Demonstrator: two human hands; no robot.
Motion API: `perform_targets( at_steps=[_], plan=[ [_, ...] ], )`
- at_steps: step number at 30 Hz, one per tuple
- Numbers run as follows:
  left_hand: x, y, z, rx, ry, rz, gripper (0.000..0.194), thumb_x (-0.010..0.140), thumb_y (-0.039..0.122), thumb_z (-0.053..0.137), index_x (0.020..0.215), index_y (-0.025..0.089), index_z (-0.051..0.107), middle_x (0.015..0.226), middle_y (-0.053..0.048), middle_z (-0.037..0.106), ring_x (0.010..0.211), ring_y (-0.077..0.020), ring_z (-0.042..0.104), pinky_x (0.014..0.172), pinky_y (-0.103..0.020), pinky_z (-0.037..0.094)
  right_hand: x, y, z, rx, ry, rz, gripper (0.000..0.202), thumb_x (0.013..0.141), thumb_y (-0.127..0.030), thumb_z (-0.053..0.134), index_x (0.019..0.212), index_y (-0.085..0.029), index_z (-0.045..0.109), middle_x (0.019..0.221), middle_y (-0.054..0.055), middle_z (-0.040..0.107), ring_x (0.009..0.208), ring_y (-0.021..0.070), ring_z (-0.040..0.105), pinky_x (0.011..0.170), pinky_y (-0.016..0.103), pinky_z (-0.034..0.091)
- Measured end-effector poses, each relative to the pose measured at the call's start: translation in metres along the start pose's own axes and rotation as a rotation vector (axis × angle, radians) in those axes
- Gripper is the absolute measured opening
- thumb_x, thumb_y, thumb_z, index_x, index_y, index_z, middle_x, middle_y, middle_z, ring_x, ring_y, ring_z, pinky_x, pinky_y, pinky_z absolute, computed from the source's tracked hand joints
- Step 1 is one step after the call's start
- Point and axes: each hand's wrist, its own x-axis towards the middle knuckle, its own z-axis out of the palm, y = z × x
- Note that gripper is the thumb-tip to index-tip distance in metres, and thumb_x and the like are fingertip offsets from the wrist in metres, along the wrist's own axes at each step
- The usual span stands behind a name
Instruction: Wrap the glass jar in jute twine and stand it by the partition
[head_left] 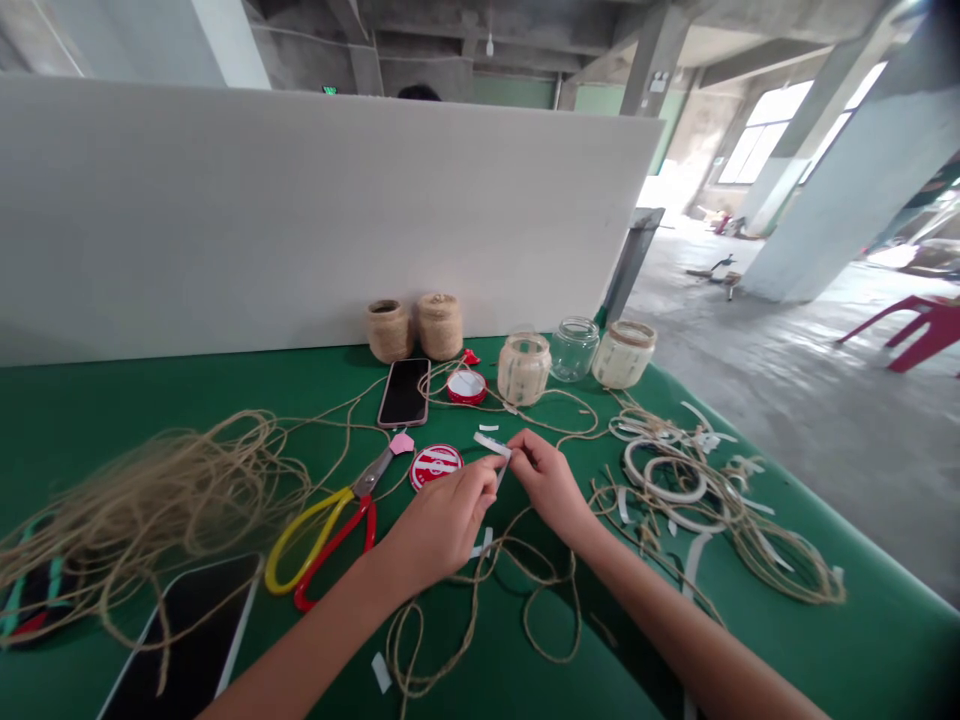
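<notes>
My left hand and my right hand meet over the middle of the green table. Both have closed fingers on a short white strip, one end of which sticks up to the left. Just left of my left hand lies a red and white lid. Scissors with one yellow and one red handle rest beside it, near a pink piece. Loose twine loops below my hands. Behind them stand a partly covered jar and a clear glass jar.
Two twine-wrapped jars stand against a white board. A phone and a red-rimmed lid lie before them. Tangled twine covers the left; tape rolls and twine lie right. Another dark device is front left.
</notes>
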Motion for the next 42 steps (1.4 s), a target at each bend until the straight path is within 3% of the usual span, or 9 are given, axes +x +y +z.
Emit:
perform_targets(
  at_steps=[4, 10, 16, 19, 27, 30, 33, 38, 42],
  plan=[
    [-0.004, 0.005, -0.003, -0.024, -0.009, 0.068, 0.010, 0.086, 0.015, 0.036, 0.089, 0.020, 0.043, 0.113, -0.009, 0.059, 0.099, -0.0185, 0.058, 0.079, -0.030, 0.045, 0.008, 0.008, -0.008, -0.164, 0.045, -0.058, 0.017, 0.083, -0.022, 0.035, 0.075, -0.018, 0.050, 0.060, -0.003, 0.047, 0.054, 0.0111, 0.043, 0.053, 0.021, 0.033],
    [0.006, -0.015, -0.021, -0.199, 0.250, -0.276, 0.012, 0.086, 0.023, 0.038, 0.078, 0.019, 0.046, 0.080, -0.002, 0.051, 0.075, -0.0142, 0.050, 0.069, -0.026, 0.041, 0.003, 0.009, -0.007, -0.347, -0.122, -0.246, 0.010, 0.072, -0.016, 0.050, 0.064, -0.018, 0.055, 0.064, 0.002, 0.052, 0.069, 0.0168, 0.047, 0.069, 0.028, 0.033],
    [0.009, -0.044, -0.051, -0.532, -0.169, -0.674, 0.018, 0.076, 0.031, 0.052, 0.070, 0.015, 0.053, 0.064, 0.003, 0.044, 0.054, -0.0095, 0.037, 0.050, -0.022, 0.028, -0.003, 0.002, -0.003, -0.484, -0.113, -0.301, 0.019, 0.083, -0.019, 0.045, 0.088, -0.015, 0.063, 0.085, 0.008, 0.057, 0.083, 0.0196, 0.048, 0.079, 0.033, 0.036],
    [0.006, -0.054, -0.052, -0.701, -0.173, -0.789, 0.019, 0.073, 0.033, 0.056, 0.068, 0.015, 0.052, 0.062, 0.003, 0.042, 0.052, -0.0083, 0.032, 0.045, -0.021, 0.020, -0.006, -0.006, 0.003, -0.291, -0.168, -0.277, 0.023, 0.087, -0.019, 0.044, 0.100, -0.016, 0.063, 0.087, 0.006, 0.055, 0.085, 0.0175, 0.048, 0.080, 0.030, 0.038],
    [0.004, -0.053, -0.048, -0.852, -0.183, -0.760, 0.018, 0.073, 0.032, 0.059, 0.073, 0.014, 0.053, 0.066, 0.003, 0.040, 0.052, -0.0065, 0.029, 0.044, -0.019, 0.019, -0.009, -0.014, 0.012, 0.044, -0.253, -0.103, 0.013, 0.084, -0.022, 0.052, 0.078, -0.018, 0.062, 0.075, 0.000, 0.049, 0.076, 0.0138, 0.048, 0.070, 0.027, 0.039],
    [0.004, -0.050, -0.048, -0.903, -0.180, -0.755, 0.017, 0.075, 0.030, 0.059, 0.073, 0.014, 0.053, 0.066, 0.003, 0.040, 0.054, -0.0067, 0.033, 0.045, -0.019, 0.023, -0.007, -0.012, 0.008, 0.134, -0.293, -0.054, 0.013, 0.085, -0.022, 0.049, 0.087, -0.018, 0.061, 0.078, 0.000, 0.051, 0.073, 0.0131, 0.049, 0.067, 0.026, 0.039],
    [0.005, -0.047, -0.047, -0.974, -0.175, -0.738, 0.014, 0.076, 0.028, 0.059, 0.078, 0.014, 0.055, 0.068, 0.002, 0.043, 0.056, -0.0071, 0.035, 0.047, -0.019, 0.026, -0.008, -0.015, 0.005, 0.159, -0.331, -0.090, 0.020, 0.084, -0.022, 0.050, 0.102, -0.021, 0.058, 0.088, 0.002, 0.054, 0.084, 0.0153, 0.049, 0.076, 0.030, 0.039],
    [0.007, -0.045, -0.049, -1.072, -0.134, -0.729, 0.014, 0.077, 0.027, 0.059, 0.078, 0.013, 0.057, 0.067, 0.001, 0.045, 0.055, -0.0070, 0.037, 0.047, -0.019, 0.027, -0.010, -0.017, 0.004, 0.053, -0.402, -0.207, 0.011, 0.083, -0.023, 0.053, 0.074, -0.019, 0.059, 0.087, 0.002, 0.055, 0.087, 0.0166, 0.047, 0.084, 0.035, 0.034],
    [0.008, -0.047, -0.051, -1.145, -0.093, -0.761, 0.014, 0.075, 0.025, 0.062, 0.075, 0.012, 0.055, 0.063, 0.002, 0.045, 0.053, -0.0063, 0.039, 0.047, -0.019, 0.028, -0.012, -0.017, 0.005, 0.076, -0.328, -0.222, 0.008, 0.085, -0.020, 0.047, 0.083, -0.019, 0.055, 0.088, 0.003, 0.053, 0.088, 0.0167, 0.046, 0.084, 0.034, 0.035]
  ],
)
